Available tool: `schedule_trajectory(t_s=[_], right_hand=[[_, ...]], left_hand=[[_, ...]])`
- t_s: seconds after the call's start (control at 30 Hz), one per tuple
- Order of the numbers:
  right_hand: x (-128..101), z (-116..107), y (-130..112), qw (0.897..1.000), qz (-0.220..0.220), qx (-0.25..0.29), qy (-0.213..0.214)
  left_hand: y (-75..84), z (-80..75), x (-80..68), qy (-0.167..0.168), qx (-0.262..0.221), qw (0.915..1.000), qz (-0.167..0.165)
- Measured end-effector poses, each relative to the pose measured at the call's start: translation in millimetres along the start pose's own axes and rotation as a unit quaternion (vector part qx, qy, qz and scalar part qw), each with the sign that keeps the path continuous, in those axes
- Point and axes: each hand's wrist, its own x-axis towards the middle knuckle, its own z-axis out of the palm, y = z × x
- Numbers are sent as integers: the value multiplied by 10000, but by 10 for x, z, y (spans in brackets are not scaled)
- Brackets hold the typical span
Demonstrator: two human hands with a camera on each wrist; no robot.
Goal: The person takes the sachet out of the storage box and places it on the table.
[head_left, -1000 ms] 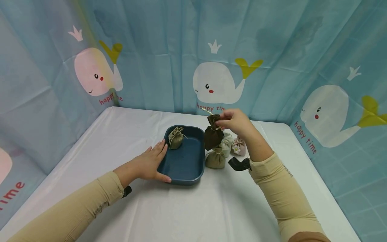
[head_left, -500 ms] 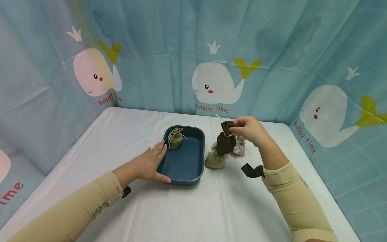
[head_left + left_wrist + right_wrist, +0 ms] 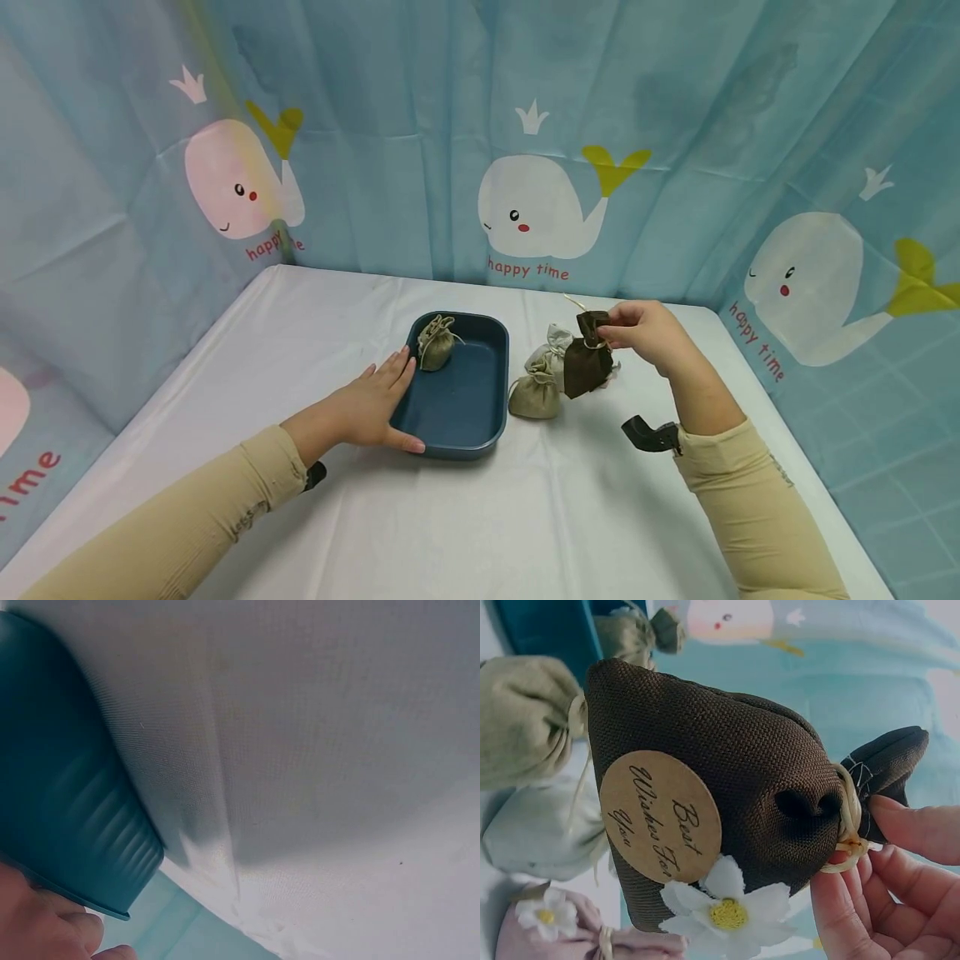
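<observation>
My right hand point(image 3: 643, 332) pinches the gathered neck of a dark brown drawstring pouch point(image 3: 587, 365), holding it up over the right side of the table. In the right wrist view this pouch point(image 3: 712, 787) shows a round "Best Wishes For You" label and a white cloth flower. My left hand point(image 3: 371, 402) lies with fingers spread along the left rim of a blue rectangular tray point(image 3: 457, 417). Inside the tray's far left corner sits an olive-green pouch point(image 3: 436, 350). The left wrist view shows the tray's outer wall point(image 3: 75, 765) and part of my fingers.
Beside the tray's right side stand a light olive pouch point(image 3: 535, 397) and a pale grey-white pouch point(image 3: 553, 346). A pink pouch point(image 3: 570, 930) with a white flower is mostly hidden behind the brown one in the head view. A whale-print curtain point(image 3: 420, 167) surrounds the white-covered table point(image 3: 450, 533).
My right hand has carried the brown pouch to the right and slightly lower, away from the tray, uncovering the pale pouch and covering the pink one. The left hand and tray stay put.
</observation>
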Motion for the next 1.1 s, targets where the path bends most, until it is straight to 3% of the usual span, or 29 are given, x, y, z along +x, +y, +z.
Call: schedule_trajectory(t_s=[0.33, 0.67, 1.1], right_hand=[[18, 11, 230, 9997, 229, -10, -129], [64, 169, 450, 9976, 661, -18, -190], [134, 343, 580, 9970, 719, -77, -282]], left_hand=[[20, -17, -7, -50, -37, 10000, -2], [21, -18, -3, -61, -16, 10000, -21], [39, -48, -9, -121, -3, 9999, -23]])
